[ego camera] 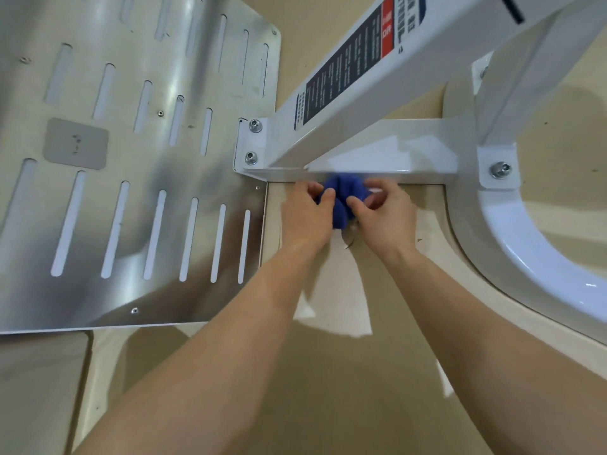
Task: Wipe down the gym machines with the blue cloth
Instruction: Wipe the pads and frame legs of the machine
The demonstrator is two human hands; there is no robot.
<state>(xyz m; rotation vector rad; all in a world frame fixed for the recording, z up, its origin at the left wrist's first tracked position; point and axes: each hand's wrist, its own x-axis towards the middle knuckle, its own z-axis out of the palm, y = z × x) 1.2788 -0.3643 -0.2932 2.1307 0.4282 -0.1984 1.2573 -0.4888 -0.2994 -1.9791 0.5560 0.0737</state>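
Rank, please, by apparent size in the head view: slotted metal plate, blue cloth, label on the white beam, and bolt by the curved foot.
1. slotted metal plate
2. label
3. blue cloth, bunched, partly hidden
4. bolt

We count two hands, one left hand (pixel 305 218) and one right hand (pixel 387 218), and one blue cloth (pixel 341 188). We see one white machine frame (pixel 377 152), which carries three large bolts (pixel 251 157) that we can make out and one printed label (pixel 345 67). We count one metal plate (pixel 131 152), and its nearest row has seven long slots (pixel 154 234).
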